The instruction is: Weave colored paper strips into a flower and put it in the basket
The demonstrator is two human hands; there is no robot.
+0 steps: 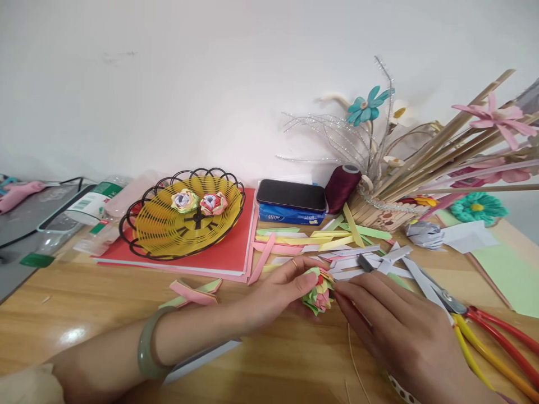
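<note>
A folded paper flower (319,294) in green, pink, yellow and red is gripped between the thumb and fingers of my left hand (290,283), above the wooden table. My right hand (391,314) is closed in a pinch against the flower's right edge; what lies between its fingertips is hidden. Below the hands a thin tan cord (352,353) hangs or lies on the tabletop. Two similar paper flowers, one pale (184,201) and one red and white (213,203), rest in a yellow woven basket (147,219) with a black looped rim.
Folded paper strips (303,241) are strewn behind my hands, more (196,293) at left. Scissors with red handles (501,325) and a yellow-handled tool (484,348) lie right. A phone (290,194) tops a blue packet (290,214) beside a maroon thread spool (342,188) and a flower-filled basket (379,213).
</note>
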